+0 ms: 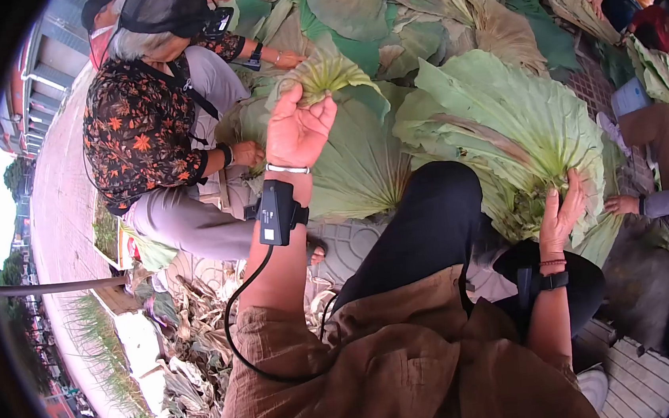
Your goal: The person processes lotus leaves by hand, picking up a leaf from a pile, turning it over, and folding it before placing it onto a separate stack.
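While the left hand point(296, 129) is lifting a folded lotus leaf point(323, 75) pinched in its fingers, arm stretched forward, the right hand point(562, 217) is clamping the gathered centre of a large lotus leaf point(518, 121) by the knee. Many unfolded leaves point(357, 8) are lying ahead, so much seems left. A co-worker point(145, 130) is crouching nearby, handling leaves.

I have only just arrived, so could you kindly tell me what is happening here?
A seated person is handling large green lotus leaves. Their left hand lifts a folded leaf, while the right hand grips the gathered centre of a big spread leaf by their knee. More leaves cover the ground, and a co-worker in a floral shirt handles leaves alongside.
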